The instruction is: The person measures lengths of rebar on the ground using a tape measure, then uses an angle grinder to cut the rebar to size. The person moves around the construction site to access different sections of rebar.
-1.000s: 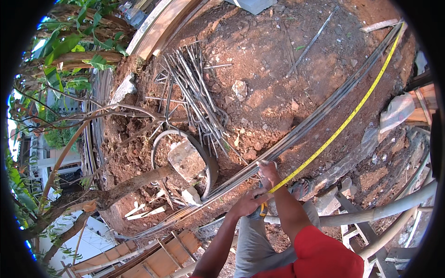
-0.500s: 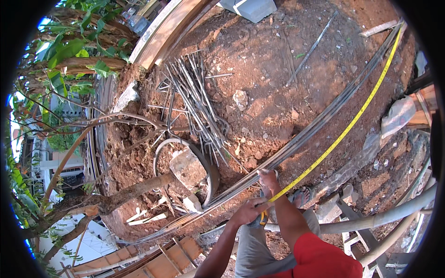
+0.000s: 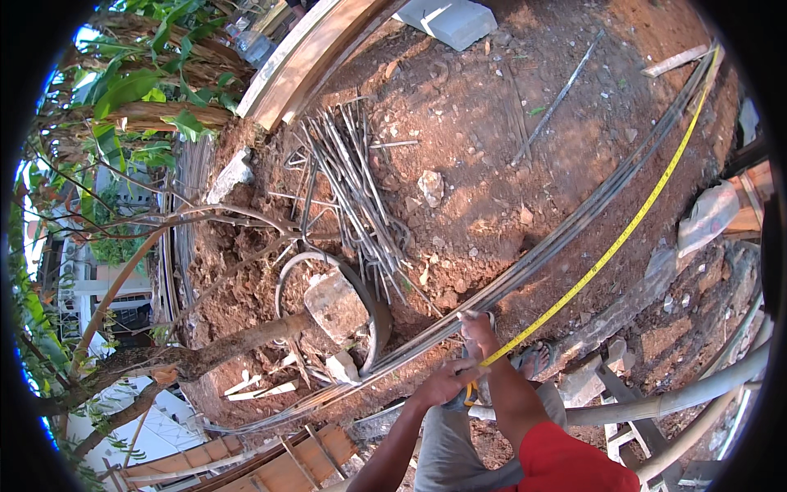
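A yellow tape measure (image 3: pixel 602 261) is stretched in a long line from my hands to the far right, beside a bundle of long thin steel rods (image 3: pixel 566 225). My left hand (image 3: pixel 447 383) is closed on the near end of the tape, and part of the tape's yellow-and-dark case shows below the fingers. At the near side of the rods, my right hand (image 3: pixel 476 330) has its fingers bent together against the bundle. What it pinches, if anything, is too small to make out. My right forearm crosses close to the tape.
Bent steel bars (image 3: pixel 357 193) lie piled left of centre. A dark round rim surrounds a concrete block (image 3: pixel 336 305) by a tree trunk (image 3: pixel 238 346). Wooden planks (image 3: pixel 303 57) and a grey block (image 3: pixel 451 23) lie far off; a pale pole (image 3: pixel 664 399) crosses at right.
The whole view has shifted slightly, so the scene sits a little lower and to the right. My left hand has come marginally closer to my right wrist; the tape stays stretched out.
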Motion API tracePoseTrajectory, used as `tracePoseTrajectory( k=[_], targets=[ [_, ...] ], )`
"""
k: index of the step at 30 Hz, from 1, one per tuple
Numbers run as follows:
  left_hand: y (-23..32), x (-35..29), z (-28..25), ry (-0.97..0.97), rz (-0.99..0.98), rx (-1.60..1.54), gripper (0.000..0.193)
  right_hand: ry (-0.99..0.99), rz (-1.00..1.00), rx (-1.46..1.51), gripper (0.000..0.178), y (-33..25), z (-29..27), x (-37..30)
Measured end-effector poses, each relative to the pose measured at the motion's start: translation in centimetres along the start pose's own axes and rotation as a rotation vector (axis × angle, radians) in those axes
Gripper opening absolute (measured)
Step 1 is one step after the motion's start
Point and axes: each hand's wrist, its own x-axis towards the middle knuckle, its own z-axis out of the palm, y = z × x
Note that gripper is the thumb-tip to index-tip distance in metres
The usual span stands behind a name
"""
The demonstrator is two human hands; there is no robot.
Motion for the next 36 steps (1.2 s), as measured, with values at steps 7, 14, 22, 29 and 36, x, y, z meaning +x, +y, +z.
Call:
tracePoseTrajectory(
  k=[7,14,22,29,36],
  targets=[
    [-0.8,0.6,0.4,0.035,0.034,0.095,0.034,-0.036,-0.012,0.052,0.045,-1.3,-0.3,-0.1],
    [-1.3,1.0,0.7,0.027,0.017,0.043,0.034,-0.012,0.066,-0.029,0.042,-3.3,0.3,-1.4],
    [1.1,0.8,0.8,0.012,-0.013,-0.039,0.036,0.04,-0.125,-0.414,0.038,-1.4,-0.2,-0.1],
    [1.4,1.2,0.7,0.05,-0.032,0.015,0.039,-0.008,-0.126,-0.361,0.04,1.0,-1.3,2.1],
    [1.9,0.4,-0.1,-0.026,-0.017,-0.026,0.032,-0.042,-0.033,-0.295,0.043,-1.3,-0.3,0.5]
  ],
)
